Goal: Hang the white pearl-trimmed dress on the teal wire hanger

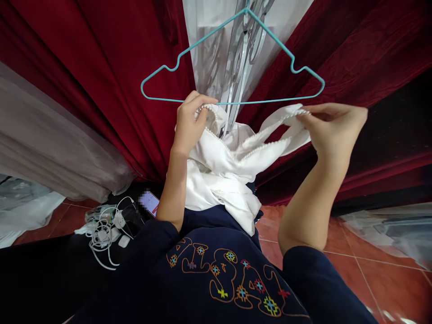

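Hanger (pixel 249 103) overlaps red curtain (pixel 118 81); phone (pixel 147 201) lies near cables (pixel 97 244), perhaps chargers (pixel 123 241).

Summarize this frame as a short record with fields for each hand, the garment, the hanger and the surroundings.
Left hand: pinches the pearl-beaded edge of a white fabric garment; overlaps the hanger's bottom bar in view, contact unclear
Right hand: pinches another part of the beaded edge, drawn out sideways
Garment: bunched, partly over the lap
Hanger: thin, light-blue, triangular hanger; hook tip out of frame
Left side: lit phone, tangled white cables
Background: dark red curtains
Floor: reddish tiles
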`<state>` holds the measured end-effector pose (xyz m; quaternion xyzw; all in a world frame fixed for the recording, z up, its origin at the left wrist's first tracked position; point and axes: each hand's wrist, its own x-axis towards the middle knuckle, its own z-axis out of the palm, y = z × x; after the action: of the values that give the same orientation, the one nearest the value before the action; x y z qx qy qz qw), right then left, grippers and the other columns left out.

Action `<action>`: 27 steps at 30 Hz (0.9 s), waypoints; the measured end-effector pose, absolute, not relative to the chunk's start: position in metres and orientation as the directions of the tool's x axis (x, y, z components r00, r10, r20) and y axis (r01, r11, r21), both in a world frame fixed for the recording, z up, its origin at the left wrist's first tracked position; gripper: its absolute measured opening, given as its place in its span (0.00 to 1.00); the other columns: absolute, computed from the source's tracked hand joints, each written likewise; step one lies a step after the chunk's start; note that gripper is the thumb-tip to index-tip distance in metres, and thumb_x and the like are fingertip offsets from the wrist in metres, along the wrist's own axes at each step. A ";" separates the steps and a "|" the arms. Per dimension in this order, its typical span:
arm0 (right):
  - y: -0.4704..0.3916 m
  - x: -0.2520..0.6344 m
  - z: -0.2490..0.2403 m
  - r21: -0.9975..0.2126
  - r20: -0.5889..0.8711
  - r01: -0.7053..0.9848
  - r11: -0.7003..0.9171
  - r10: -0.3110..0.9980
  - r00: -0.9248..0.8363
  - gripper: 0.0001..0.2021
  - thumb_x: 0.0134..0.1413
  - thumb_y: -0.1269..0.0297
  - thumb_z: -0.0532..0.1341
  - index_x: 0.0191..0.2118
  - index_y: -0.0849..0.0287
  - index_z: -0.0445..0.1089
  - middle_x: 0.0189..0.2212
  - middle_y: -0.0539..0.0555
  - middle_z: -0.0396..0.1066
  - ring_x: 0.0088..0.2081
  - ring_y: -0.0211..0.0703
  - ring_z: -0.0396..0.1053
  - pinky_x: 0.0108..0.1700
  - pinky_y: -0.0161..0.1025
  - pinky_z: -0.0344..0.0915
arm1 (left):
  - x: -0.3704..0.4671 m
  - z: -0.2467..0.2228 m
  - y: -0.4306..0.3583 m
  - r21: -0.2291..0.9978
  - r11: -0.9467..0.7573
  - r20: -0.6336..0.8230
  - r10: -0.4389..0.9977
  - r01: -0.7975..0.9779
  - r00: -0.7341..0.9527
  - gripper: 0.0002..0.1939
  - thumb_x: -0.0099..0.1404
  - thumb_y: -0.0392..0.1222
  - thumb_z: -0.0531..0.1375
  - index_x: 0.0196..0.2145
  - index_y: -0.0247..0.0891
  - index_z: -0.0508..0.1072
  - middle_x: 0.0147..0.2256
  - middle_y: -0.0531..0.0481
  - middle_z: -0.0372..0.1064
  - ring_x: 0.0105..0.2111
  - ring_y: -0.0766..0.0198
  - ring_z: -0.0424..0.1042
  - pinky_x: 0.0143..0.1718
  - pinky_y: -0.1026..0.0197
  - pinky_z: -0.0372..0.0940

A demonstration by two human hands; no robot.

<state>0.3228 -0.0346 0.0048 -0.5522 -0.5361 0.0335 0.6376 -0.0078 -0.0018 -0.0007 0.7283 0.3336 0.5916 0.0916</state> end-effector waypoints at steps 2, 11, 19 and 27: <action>-0.048 0.307 0.005 -0.662 0.714 0.561 0.496 0.645 0.272 0.06 0.50 0.68 0.76 0.35 0.51 0.85 0.31 0.56 0.79 0.30 0.48 0.71 0.34 0.50 0.67 | -0.006 -0.002 -0.001 0.530 -0.755 0.795 0.601 0.386 0.085 0.11 0.77 0.34 0.60 0.46 0.44 0.83 0.44 0.46 0.77 0.47 0.55 0.79 0.54 0.54 0.76; -0.006 0.230 0.001 -0.586 0.772 0.424 0.690 0.634 0.035 0.17 0.67 0.43 0.65 0.42 0.52 0.77 0.37 0.53 0.77 0.33 0.41 0.70 0.36 0.44 0.70 | -0.001 0.000 -0.004 0.505 -0.770 0.806 0.582 0.390 0.105 0.15 0.77 0.31 0.59 0.47 0.46 0.84 0.44 0.47 0.77 0.48 0.55 0.79 0.54 0.53 0.76; -0.004 0.228 -0.007 -0.599 0.780 0.428 0.677 0.613 0.123 0.20 0.67 0.39 0.62 0.40 0.51 0.74 0.35 0.52 0.75 0.32 0.42 0.71 0.35 0.44 0.70 | -0.048 -0.038 -0.005 0.541 -0.693 0.839 0.403 0.477 -0.366 0.10 0.72 0.34 0.65 0.45 0.44 0.87 0.49 0.45 0.76 0.50 0.55 0.79 0.54 0.55 0.75; -0.013 0.235 0.001 -0.569 0.813 0.375 0.732 0.570 0.119 0.14 0.64 0.42 0.68 0.38 0.45 0.78 0.35 0.53 0.77 0.32 0.41 0.70 0.32 0.46 0.66 | -0.125 -0.020 0.024 0.771 -0.533 0.626 0.535 0.349 -0.567 0.19 0.65 0.17 0.60 0.38 0.36 0.85 0.38 0.57 0.83 0.41 0.62 0.81 0.49 0.58 0.75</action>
<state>0.2347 -0.0127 0.0007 -0.3583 -0.6594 0.0743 0.6567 -0.1245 0.0242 -0.0199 0.4609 0.4793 0.7443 0.0625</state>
